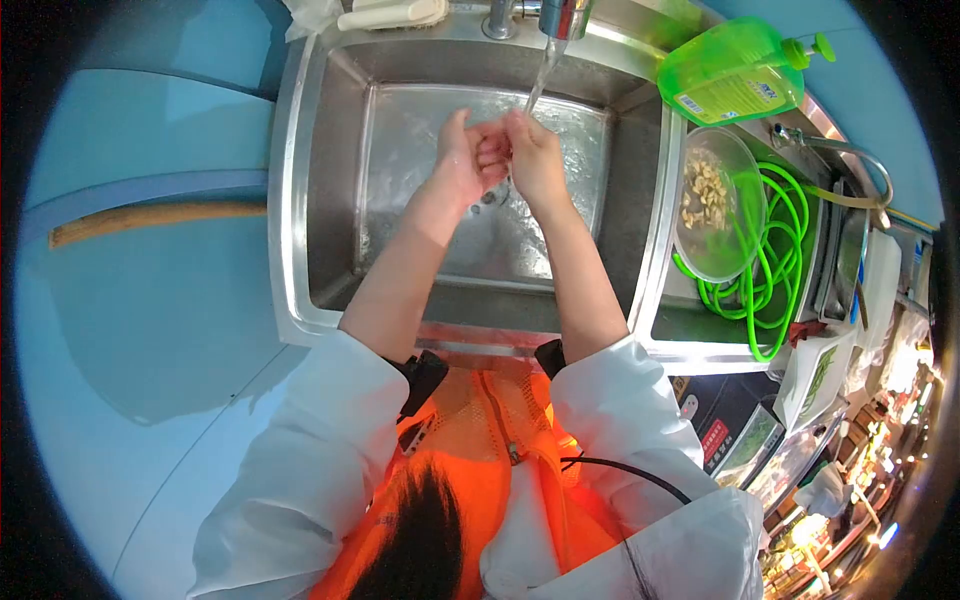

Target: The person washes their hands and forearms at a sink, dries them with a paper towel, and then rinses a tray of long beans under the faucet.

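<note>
Water runs from the faucet (566, 18) in a thin stream down to my hands, which are held over the steel sink (400, 210). My left hand (470, 158) has its palm turned up, the thumb sticking out and the fingers loosely curled with nothing in the palm. Its fingertips meet my right hand (537, 165), whose back faces me. The fingers of my right hand are closed together under the stream, and anything inside them is hidden. Both wet hands are above the drain (488, 200), clear of the sink floor.
A green soap bottle (735, 75) lies tilted at the sink's right corner. In the right basin, a clear bowl (735, 255) of pale pieces rests by a coiled green hose (785, 300). A white-handled brush (385, 15) lies behind the sink; a wooden stick (160, 220) is at left.
</note>
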`<action>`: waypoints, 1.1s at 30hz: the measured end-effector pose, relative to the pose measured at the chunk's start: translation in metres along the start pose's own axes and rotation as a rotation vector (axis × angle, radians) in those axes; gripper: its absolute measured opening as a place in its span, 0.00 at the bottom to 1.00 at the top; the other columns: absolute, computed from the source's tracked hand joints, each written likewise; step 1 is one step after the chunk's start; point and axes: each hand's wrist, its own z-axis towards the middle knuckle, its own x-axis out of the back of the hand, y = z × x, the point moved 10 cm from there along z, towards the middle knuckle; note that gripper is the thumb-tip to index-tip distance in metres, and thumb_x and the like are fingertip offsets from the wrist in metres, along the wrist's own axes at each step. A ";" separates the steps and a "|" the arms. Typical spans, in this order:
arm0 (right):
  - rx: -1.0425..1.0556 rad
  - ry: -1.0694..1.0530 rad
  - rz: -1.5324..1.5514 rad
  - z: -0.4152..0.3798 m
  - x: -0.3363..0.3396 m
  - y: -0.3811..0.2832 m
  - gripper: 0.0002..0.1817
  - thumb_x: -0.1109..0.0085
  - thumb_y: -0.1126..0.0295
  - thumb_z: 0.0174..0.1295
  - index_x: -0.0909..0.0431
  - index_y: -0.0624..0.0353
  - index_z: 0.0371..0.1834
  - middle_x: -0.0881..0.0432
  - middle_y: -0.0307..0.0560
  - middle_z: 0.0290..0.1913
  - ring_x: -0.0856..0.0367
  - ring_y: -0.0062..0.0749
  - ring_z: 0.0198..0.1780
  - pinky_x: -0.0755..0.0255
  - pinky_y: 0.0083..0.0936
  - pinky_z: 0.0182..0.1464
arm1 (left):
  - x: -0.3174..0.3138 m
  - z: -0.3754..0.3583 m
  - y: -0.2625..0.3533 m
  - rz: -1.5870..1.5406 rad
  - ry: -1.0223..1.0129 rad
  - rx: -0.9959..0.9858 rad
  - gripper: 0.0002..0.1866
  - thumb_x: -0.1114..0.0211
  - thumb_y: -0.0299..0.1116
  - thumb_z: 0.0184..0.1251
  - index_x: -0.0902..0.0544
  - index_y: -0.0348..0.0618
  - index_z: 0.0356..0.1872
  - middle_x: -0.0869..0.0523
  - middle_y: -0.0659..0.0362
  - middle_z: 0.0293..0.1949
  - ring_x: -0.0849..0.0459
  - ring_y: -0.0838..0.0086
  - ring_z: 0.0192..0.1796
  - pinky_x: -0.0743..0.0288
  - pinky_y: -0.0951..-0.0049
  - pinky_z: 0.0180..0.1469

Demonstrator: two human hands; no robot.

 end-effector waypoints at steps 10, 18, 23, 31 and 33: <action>-0.202 -0.600 1.626 -0.014 -0.076 0.005 0.31 0.64 0.42 0.62 0.27 0.62 0.45 0.26 0.48 0.28 0.28 0.38 0.29 0.31 0.38 0.34 | -0.068 0.038 0.036 0.125 0.152 -0.660 0.11 0.45 0.36 0.64 0.24 0.38 0.37 0.20 0.56 0.33 0.19 0.64 0.36 0.24 0.65 0.41; -0.121 -0.046 1.386 0.079 -0.009 0.053 0.20 0.59 0.54 0.62 0.27 0.61 0.40 0.22 0.54 0.42 0.24 0.43 0.49 0.29 0.40 0.51 | -0.138 -0.034 0.022 1.754 -0.233 -1.174 0.09 0.47 0.30 0.62 0.18 0.42 0.35 0.16 0.57 0.37 0.19 0.64 0.45 0.31 0.63 0.54; -0.133 -0.180 0.553 0.076 -0.049 0.017 0.17 0.61 0.62 0.65 0.26 0.62 0.43 0.21 0.54 0.39 0.21 0.43 0.40 0.26 0.38 0.45 | -0.165 -0.051 -0.031 2.083 -0.598 -0.920 0.10 0.43 0.35 0.54 0.17 0.44 0.34 0.16 0.56 0.37 0.20 0.60 0.47 0.33 0.61 0.57; 0.514 -0.381 -0.955 -0.004 -0.013 -0.039 0.11 0.54 0.72 0.61 0.23 0.62 0.41 0.18 0.49 0.38 0.21 0.39 0.45 0.29 0.35 0.50 | -0.052 -0.023 0.066 1.322 0.025 -0.246 0.22 0.55 0.48 0.67 0.20 0.45 0.47 0.18 0.48 0.43 0.20 0.59 0.47 0.32 0.63 0.54; 0.408 -0.224 -0.266 -0.008 0.037 -0.057 0.12 0.53 0.72 0.61 0.22 0.59 0.45 0.18 0.51 0.39 0.23 0.41 0.49 0.31 0.35 0.52 | -0.024 -0.024 0.047 1.628 -0.033 -0.141 0.21 0.54 0.46 0.68 0.22 0.44 0.49 0.20 0.47 0.47 0.22 0.59 0.49 0.32 0.63 0.55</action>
